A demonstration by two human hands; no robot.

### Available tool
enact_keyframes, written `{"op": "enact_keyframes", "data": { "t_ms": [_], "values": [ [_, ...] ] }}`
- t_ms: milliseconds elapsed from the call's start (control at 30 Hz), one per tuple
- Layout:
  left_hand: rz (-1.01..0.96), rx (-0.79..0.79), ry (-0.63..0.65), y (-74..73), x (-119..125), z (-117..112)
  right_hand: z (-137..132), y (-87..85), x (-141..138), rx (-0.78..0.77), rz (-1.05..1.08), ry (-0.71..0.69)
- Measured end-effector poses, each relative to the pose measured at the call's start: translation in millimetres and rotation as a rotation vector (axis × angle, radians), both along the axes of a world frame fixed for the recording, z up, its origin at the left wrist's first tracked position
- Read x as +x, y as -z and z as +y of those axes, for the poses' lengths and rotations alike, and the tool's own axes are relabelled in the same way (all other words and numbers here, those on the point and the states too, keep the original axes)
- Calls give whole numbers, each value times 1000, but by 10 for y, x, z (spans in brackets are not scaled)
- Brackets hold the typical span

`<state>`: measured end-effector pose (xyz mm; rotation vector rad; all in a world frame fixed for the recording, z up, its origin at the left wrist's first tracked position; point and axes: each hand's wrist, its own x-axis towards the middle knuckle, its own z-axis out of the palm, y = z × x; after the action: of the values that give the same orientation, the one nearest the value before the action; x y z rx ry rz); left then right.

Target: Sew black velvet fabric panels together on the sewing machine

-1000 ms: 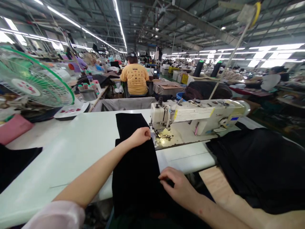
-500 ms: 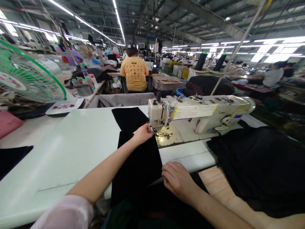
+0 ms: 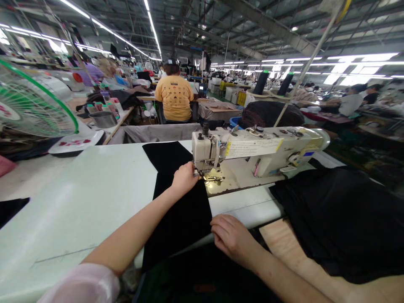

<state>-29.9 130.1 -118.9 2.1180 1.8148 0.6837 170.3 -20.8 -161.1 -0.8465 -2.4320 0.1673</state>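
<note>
Black cloth (image 3: 188,215), pinched at its edge by the right hand (image 3: 232,236), may skew if the left hand (image 3: 184,180), grip unclear, tugs unevenly.

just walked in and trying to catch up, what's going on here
Black cloth lies beside a sewing machine. The person's left-hand grip is on the cloth, close to the machine, while the right-hand grip is at the cloth's right edge, nearer the person. Whether either is pinching fabric is hard to tell. More black fabric lies piled to the right, and someone in a yellow shirt sits ahead, back turned.
</note>
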Motion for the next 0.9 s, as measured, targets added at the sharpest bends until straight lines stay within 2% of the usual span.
{"op": "enact_keyframes", "data": {
  "t_ms": [67,100,133,200,233,267,333,400,600,900],
  "values": [
    [52,60,-13,-35,19,-333,-7,-17,19,-3,2,-16],
    [79,68,53,-30,22,-542,-12,-26,31,-4,5,-26],
    [102,63,159,-8,17,-763,-17,-35,43,-4,8,-34],
    [164,47,527,76,-19,-1180,-26,-54,63,-12,6,-48],
    [197,79,646,129,-49,-1346,-25,-61,70,-17,2,-52],
    [230,116,742,178,-82,-1466,-19,-66,74,-21,-1,-58],
    [281,200,794,244,-145,-1559,15,-65,73,-28,-2,-61],
    [299,223,804,244,-188,-1486,85,-49,61,-31,4,-53],
    [210,206,791,90,-229,-1030,455,-12,4,-17,8,-29],
    [152,152,687,142,-355,-512,973,-119,-125,56,-142,124]
  ]
}}
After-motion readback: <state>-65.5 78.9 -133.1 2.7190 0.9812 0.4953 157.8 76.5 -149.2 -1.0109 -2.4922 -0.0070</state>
